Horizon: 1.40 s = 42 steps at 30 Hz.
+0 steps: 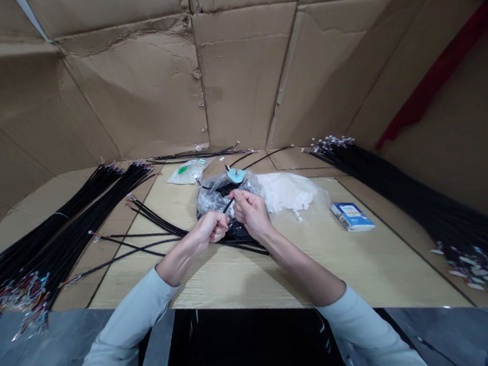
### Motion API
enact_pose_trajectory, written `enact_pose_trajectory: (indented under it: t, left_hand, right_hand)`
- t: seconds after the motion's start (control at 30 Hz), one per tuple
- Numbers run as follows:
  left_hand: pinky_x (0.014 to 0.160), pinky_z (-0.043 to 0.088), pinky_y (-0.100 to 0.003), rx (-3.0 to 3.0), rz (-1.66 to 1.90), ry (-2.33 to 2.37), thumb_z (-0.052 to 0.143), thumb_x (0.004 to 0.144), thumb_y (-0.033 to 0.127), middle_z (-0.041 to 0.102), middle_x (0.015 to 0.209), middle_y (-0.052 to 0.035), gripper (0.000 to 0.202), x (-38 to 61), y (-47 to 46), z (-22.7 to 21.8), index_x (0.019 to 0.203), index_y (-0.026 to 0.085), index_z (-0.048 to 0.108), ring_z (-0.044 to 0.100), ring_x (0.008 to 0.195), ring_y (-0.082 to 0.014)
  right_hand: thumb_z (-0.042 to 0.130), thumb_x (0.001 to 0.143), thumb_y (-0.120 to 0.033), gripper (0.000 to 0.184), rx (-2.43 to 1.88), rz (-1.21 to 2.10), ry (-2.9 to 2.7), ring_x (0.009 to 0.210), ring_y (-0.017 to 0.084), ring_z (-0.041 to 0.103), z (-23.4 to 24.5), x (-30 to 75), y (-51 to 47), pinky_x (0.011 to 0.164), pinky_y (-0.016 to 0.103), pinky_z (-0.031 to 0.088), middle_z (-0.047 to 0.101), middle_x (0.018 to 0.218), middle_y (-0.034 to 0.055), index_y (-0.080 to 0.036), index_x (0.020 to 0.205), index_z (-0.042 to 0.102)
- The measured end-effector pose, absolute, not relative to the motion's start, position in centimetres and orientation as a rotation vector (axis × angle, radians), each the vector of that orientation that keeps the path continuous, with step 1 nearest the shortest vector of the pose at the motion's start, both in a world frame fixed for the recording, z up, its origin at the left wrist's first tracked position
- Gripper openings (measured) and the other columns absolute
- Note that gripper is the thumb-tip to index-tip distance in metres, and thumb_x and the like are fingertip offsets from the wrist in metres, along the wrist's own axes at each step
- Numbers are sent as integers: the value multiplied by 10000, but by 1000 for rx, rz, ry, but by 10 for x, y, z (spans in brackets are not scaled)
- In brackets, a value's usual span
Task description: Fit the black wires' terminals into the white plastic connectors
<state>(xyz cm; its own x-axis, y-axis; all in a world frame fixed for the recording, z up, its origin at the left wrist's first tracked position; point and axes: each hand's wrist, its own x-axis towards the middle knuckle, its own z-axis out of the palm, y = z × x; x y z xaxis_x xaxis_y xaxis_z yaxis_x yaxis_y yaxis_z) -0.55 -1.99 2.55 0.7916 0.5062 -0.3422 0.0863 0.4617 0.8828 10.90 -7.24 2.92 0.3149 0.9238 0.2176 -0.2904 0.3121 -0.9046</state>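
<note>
A thin black cable [229, 206] runs between my two hands above the middle of the table. My left hand [214, 226] is closed round it on the nearer side. Higher up and to the right, my right hand [248, 208] pinches the cable's upper end; the fingers hide that end. Behind the hands lies a clear plastic bag [211, 194] with dark contents and a light blue label [236, 175]. Several loose black cables [157, 216] with coloured wire ends stretch out to the left of and beneath my hands.
Thick bundles of black cables [79, 211] lie on the left, and another bundle [381, 185] on the right. A bag of white parts [285, 188], a small bag with a green label [186, 172] and a blue-and-white box [352, 217] rest on the table. Cardboard walls [243, 75] stand behind.
</note>
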Motion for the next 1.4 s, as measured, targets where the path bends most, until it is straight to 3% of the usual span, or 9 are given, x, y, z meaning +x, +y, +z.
enact_pose_trajectory:
  t: [0.57, 0.77, 0.83, 0.9, 0.97, 1.03, 1.13, 1.27, 1.4]
  left_hand:
    - [320, 51, -176, 1115, 264, 608, 402, 469, 148, 129, 378, 66, 205, -7, -17, 41, 440, 181, 201, 87, 308, -20]
    - [342, 132, -181, 1384, 404, 668, 430, 641, 236, 243, 411, 48, 224, -9, -18, 39, 481, 168, 290, 199, 330, -37]
    - [396, 291, -188, 1537, 576, 657, 428, 736, 330, 402, 492, 18, 228, -11, -18, 39, 607, 143, 449, 376, 409, -74]
    - [578, 431, -220, 1691, 797, 630, 465, 772, 389, 561, 707, -22, 268, -11, -17, 40, 836, 140, 541, 534, 630, -118]
    - [756, 444, -247, 1765, 935, 598, 507, 776, 390, 603, 933, -54, 324, -8, -14, 43, 993, 152, 546, 565, 870, -153]
    - [819, 429, -255, 1738, 966, 546, 518, 783, 386, 598, 1041, -79, 353, 0, -10, 47, 1037, 143, 555, 551, 984, -176]
    - [752, 439, -241, 1666, 939, 489, 554, 767, 391, 627, 951, -83, 364, 14, -2, 55, 1006, 119, 584, 586, 879, -169]
    - [607, 394, -202, 1784, 940, 445, 575, 752, 361, 556, 620, -14, 268, 27, 7, 65, 759, 97, 620, 513, 614, -101]
    - [568, 399, -182, 1552, 921, 434, 575, 743, 290, 533, 637, -5, 199, 29, 7, 68, 736, 91, 581, 489, 581, -73]
  right_hand:
    - [608, 694, -500, 375, -1013, 992, -952, 346, 22, 178, 25, 89, -76, 355, 193, 92, 308, 424, -84, -130, 749, 572]
    - [628, 677, -491, 365, -1063, 977, -982, 356, 27, 156, 29, 100, -74, 362, 202, 97, 228, 417, -95, -133, 701, 566]
    - [633, 670, -493, 364, -1081, 941, -972, 361, 29, 157, 27, 103, -72, 365, 205, 107, 220, 419, -93, -144, 648, 535]
    - [625, 674, -503, 382, -1099, 891, -986, 366, 33, 170, 25, 105, -71, 370, 208, 118, 226, 417, -85, -151, 594, 499]
    - [604, 691, -510, 398, -1125, 843, -1030, 373, 38, 192, 22, 104, -70, 377, 212, 132, 242, 416, -75, -154, 564, 482]
    - [579, 713, -509, 395, -1158, 804, -1079, 383, 45, 211, 20, 103, -69, 385, 214, 144, 255, 413, -68, -153, 567, 493]
    - [548, 742, -492, 403, -1224, 757, -1130, 393, 51, 224, 22, 104, -69, 390, 216, 151, 272, 406, -59, -154, 538, 470]
    - [608, 709, -442, 351, -1335, 842, -1304, 409, 44, 261, 34, 118, -74, 383, 199, 161, 352, 446, -45, -128, 569, 538]
    - [674, 658, -441, 370, -1355, 1192, -1156, 386, 17, 185, 44, 146, -78, 351, 164, 99, 285, 473, -79, -101, 790, 611]
